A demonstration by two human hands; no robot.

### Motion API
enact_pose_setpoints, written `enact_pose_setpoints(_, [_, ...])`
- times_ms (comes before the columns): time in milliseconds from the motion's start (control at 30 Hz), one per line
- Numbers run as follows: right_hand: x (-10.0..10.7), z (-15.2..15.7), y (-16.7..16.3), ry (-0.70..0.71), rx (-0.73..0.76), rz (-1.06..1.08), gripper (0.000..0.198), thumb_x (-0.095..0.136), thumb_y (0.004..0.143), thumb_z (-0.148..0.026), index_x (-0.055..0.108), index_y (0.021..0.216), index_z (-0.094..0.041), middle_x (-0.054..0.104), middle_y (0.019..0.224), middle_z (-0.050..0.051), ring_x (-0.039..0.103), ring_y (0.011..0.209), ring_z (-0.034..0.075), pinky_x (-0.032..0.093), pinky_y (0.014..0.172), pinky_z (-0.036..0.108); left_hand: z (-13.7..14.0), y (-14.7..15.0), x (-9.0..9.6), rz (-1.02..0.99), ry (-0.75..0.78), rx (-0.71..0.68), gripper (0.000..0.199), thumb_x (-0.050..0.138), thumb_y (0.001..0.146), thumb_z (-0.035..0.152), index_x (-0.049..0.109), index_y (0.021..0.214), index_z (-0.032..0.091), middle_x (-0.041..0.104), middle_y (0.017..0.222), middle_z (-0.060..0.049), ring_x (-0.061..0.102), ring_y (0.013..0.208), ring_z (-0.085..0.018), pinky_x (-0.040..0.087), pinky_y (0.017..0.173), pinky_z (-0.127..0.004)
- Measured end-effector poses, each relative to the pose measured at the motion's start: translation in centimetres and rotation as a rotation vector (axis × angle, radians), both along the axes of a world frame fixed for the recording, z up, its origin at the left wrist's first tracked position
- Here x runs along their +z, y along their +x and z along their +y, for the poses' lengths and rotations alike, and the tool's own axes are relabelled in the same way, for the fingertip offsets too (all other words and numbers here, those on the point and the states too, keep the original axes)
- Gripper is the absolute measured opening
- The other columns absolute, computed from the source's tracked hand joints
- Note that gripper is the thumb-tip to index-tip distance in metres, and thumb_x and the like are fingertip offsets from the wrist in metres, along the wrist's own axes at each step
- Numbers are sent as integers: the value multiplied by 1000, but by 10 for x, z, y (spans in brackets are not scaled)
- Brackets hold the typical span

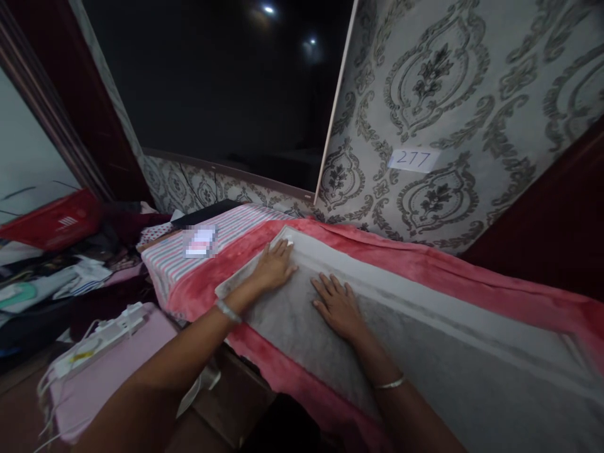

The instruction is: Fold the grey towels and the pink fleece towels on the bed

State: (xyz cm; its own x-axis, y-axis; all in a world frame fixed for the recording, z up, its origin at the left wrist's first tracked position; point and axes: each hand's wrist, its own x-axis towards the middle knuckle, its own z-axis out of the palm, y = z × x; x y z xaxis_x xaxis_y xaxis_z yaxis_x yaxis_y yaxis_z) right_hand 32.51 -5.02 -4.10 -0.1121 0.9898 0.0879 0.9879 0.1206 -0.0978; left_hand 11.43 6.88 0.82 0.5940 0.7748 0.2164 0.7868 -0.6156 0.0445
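Note:
A grey cloth [425, 340] with a pale border lies flat over a red blanket [415, 258] on a raised surface. My left hand [274, 265] rests palm down on the cloth's far left corner, fingers reaching its pale edge. My right hand [337, 305] lies flat with fingers spread on the grey middle of the cloth, just right of the left hand. Each wrist carries a thin bangle. Neither hand grips anything.
A striped cloth [226, 236] covers the surface's left end, with a small blurred item [201, 242] on it. A pink board with a white power strip [101, 333] stands lower left. Clothes and a red basket [51, 220] pile at far left. Patterned wall with a "277" label [413, 158] behind.

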Motion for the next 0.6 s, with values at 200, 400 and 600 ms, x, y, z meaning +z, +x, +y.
enact_pose_setpoints(200, [0,0,-1,-17,-20,0,57,37,104,-45,28,160,-35,17,169,-1,14,155,28,16,123,59,30,3,-37,20,-43,107,73,34,99,60,38,155,12,31,163,-20,26,153,-34,19,123,-60])
enact_pose_setpoints(400, [1,0,-1,-21,-5,30,57,37,104,-47,29,160,-34,18,169,0,14,155,29,15,122,59,30,-2,-39,9,5,224,73,36,98,62,42,153,14,35,161,-21,30,150,-38,27,119,-57])
enact_pose_setpoints(600, [3,1,0,-25,-6,66,59,36,104,-49,28,160,-33,16,169,0,12,155,29,14,123,58,37,-3,-40,11,56,291,62,31,102,50,48,147,11,41,156,-24,39,145,-35,33,117,-49])
